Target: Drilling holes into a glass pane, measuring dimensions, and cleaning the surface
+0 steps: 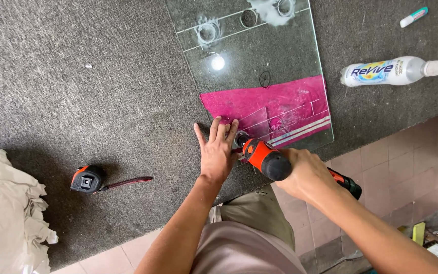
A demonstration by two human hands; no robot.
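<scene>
Glass pane (259, 56) is what you are working on: it lies flat on the grey carpet (77, 76), with its near corner under your hands. Nearest you, your right hand (307, 175) is wrapped tight round the grip of the orange-and-black drill (265, 158), whose nose points at the pane's near left corner; the bit itself is hidden, so I cannot tell whether it touches. Your left hand (218, 152) lies flat beside it, fingers spread narrowly, fingertips on the pane's edge. Under that end lies a pink sheet (280, 109). Farther up, the pane shows drilled holes and white dust. Glass like this is stiff, slippery and brittle, probably heavy too; hold it by pressing flat near the edge. A tape measure (87, 178) lies left, a white bottle (391, 72) right.
</scene>
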